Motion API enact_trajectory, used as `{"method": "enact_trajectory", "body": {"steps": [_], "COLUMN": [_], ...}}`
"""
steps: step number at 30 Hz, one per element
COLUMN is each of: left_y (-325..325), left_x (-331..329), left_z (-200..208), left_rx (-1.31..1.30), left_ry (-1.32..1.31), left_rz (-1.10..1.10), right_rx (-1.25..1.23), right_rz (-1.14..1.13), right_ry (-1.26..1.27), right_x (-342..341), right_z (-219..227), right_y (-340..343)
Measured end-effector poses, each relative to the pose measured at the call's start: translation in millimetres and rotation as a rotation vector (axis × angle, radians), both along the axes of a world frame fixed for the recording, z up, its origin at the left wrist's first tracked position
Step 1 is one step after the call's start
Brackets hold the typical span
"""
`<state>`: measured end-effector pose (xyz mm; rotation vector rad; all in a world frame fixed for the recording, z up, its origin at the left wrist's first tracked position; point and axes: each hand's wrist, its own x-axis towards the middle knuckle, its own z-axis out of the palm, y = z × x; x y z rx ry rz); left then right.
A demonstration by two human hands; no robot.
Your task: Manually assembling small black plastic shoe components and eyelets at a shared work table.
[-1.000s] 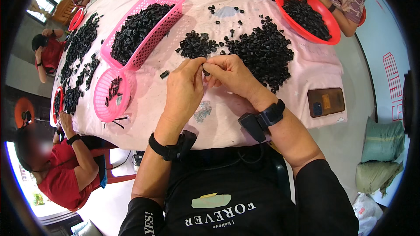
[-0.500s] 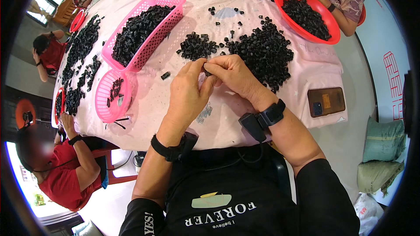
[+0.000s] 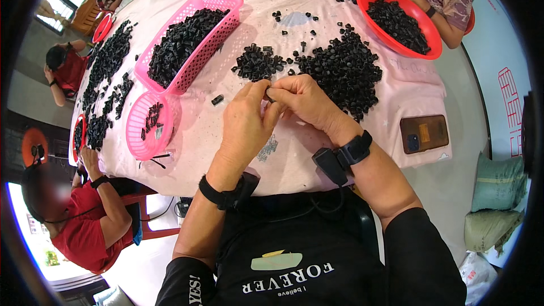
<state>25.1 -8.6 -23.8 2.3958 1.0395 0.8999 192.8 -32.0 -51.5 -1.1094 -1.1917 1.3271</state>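
Observation:
My left hand (image 3: 247, 119) and my right hand (image 3: 309, 101) meet over the table's middle, fingertips together. Between them is a small black plastic part (image 3: 268, 94), mostly hidden by the fingers; both hands pinch it. Just beyond my fingers lies a small heap of black plastic pieces (image 3: 256, 63). A larger pile of rounded black caps (image 3: 343, 68) spreads beyond and to the right of my right hand. One loose black piece (image 3: 217, 100) rests on the cloth left of my left hand.
Left of my hands stand a pink rectangular basket (image 3: 231, 22) full of black pieces and a pink round basket (image 3: 131, 136). A red basin (image 3: 433, 48) of black parts stands far right, above a phone (image 3: 424, 134). Co-workers (image 3: 93, 215) sit around the pink-covered table (image 3: 192, 164).
My fingers have shifted slightly around the small part, and more of it shows between them. The whole view has moved a little; the piles look the same.

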Motion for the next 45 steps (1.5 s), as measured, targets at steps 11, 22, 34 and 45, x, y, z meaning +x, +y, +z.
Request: {"method": "enact_trajectory", "body": {"steps": [11, 22, 34, 45], "left_y": [3.1, 1.4, 4.5, 8.9], "left_x": [-3.9, -2.2, -4.1, -9.5], "left_z": [-0.8, -2.9, -0.8, -0.1], "left_rx": [-0.056, 0.015, -0.090, -0.209], "left_ry": [0.004, -0.035, -0.162, -0.218], "left_rz": [0.046, 0.025, -0.053, 0.022], "right_rx": [-0.016, -0.015, 0.008, 0.037], "right_rz": [0.043, -0.004, 0.006, 0.051], "right_ry": [0.010, 0.006, 0.056, -0.035], "right_x": [-0.6, -2.1, -0.9, -2.0], "right_z": [-2.6, 4.2, 1.6, 4.7], "right_y": [0.7, -1.7, -0.9, -2.1]}}
